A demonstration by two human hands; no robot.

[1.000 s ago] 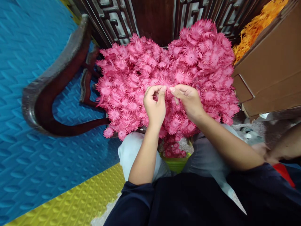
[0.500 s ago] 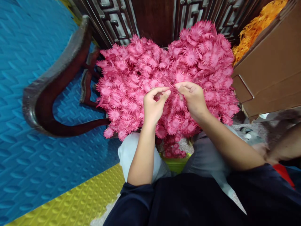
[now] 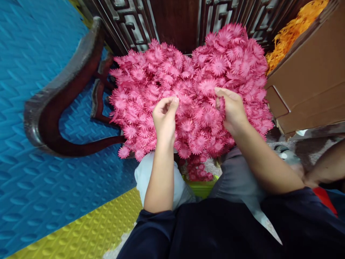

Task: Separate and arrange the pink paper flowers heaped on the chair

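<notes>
A large heap of pink artificial flowers (image 3: 151, 75) spreads out in front of my knees, and both hands are over it. My left hand (image 3: 165, 118) is closed in a pinch, thumb against forefinger, above the left-middle of the heap. Whatever lies between those fingertips is too small to make out. My right hand (image 3: 232, 108) is closed on the right side, its fingers curled round a pink artificial flower (image 3: 222, 107), seen edge-on as a frilly strip by the palm. A slightly blurred pink bloom (image 3: 208, 86) lies at its fingertips. The hands are apart.
A dark carved wooden armrest (image 3: 64, 93) curves at the left, beside blue and yellow floor mats (image 3: 24, 180). Behind the heap stands dark latticework (image 3: 175, 25). At the right is a cardboard box (image 3: 309, 79) with orange material (image 3: 296, 32). Another person's arm (image 3: 327, 163) shows at the right edge.
My hands were close together over the middle of the heap and have drawn apart, the left one leftward and the right one rightward. The frilly pink flower in my right hand now shows.
</notes>
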